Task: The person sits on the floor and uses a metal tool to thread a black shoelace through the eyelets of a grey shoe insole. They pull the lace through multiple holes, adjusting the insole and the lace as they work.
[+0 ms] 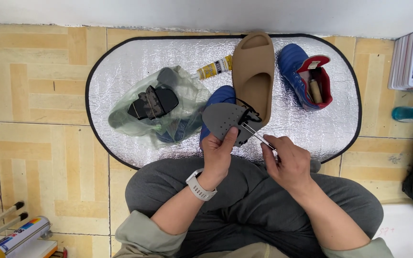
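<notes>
I see my left hand (pixel 217 152) gripping a grey perforated insole (pixel 224 120) above the silver mat (pixel 120 67), while my right hand (pixel 288 160) pinches slim metal tweezers (pixel 255 134) at black thread (pixel 249 113) on its edge. The stitching looks under way, not finished. A blue sneaker (pixel 304 74), tan slide (pixel 253 71), glue tube (pixel 214 67) and plastic bag (pixel 156 107) crowd the mat, though nothing blocks my hands.

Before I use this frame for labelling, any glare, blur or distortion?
Head view: the silver mat glints but nothing washes out; left hand, right hand and grey insole are sharp, shadows soft; the wall line at the top bows slightly.
</notes>
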